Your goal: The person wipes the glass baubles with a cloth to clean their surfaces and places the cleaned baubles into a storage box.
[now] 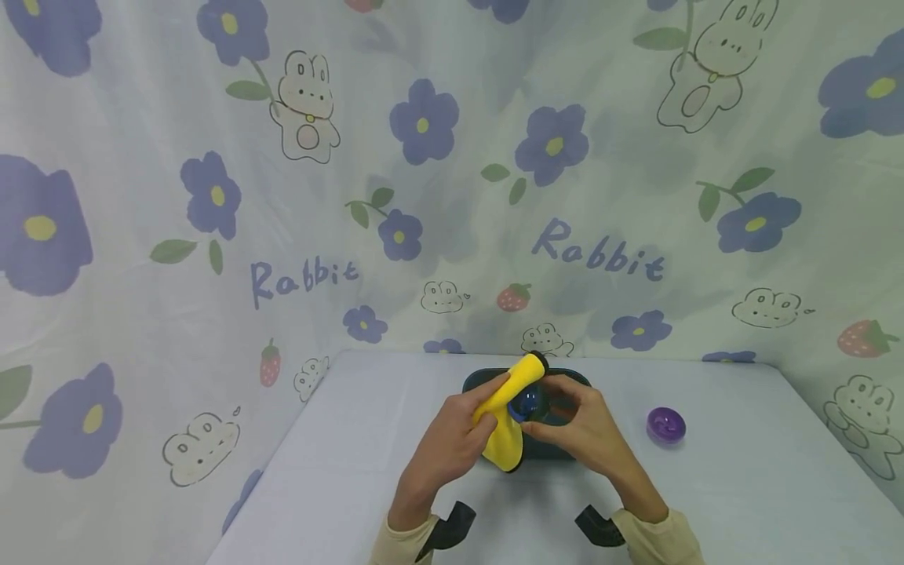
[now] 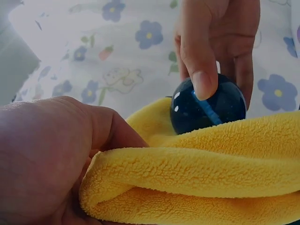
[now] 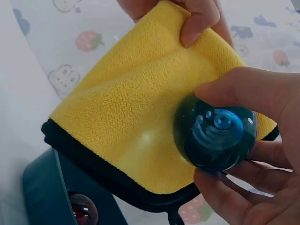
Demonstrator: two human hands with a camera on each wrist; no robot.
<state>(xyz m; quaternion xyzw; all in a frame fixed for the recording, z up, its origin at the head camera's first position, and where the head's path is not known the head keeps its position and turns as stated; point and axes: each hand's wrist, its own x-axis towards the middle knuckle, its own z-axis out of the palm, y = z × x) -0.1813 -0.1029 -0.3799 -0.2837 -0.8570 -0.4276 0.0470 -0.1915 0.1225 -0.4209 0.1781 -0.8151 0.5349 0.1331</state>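
A: Left hand (image 1: pixel 452 439) first. What has it got?
B: Yellow cloth (image 3: pixel 126 103), plush, black-edged, folded over. Fingers clamped on it, thumb on the near face.
A: Right hand (image 1: pixel 585 431)?
B: Dark blue glassy ball (image 3: pixel 213 133), paler swirl inside. Thumb on one side, fingers curled round the other; grip closed on the ball.
A: Ball's position relative to the cloth?
B: Right beside it. Left wrist view: a fold covers the ball's lower edge. Actual contact: cannot tell.
A: And below?
B: Dark teal box (image 3: pixel 40 183), open-topped, on the white desk (image 1: pixel 339 471). Ball and cloth both held up over it, seen from the head. Inside, partly hidden by the cloth: a clear ball with red in it (image 3: pixel 84 209).
A: Anything else on the desk?
B: One purple round object (image 1: pixel 666 426), to the right of the box, well apart from it.
A: Surroundings?
B: Pale backdrop (image 1: pixel 459 47) behind: rabbits, violet flowers, strawberries, "Rabbit" lettered twice. Cream sleeves (image 1: pixel 402 541) on both arms.
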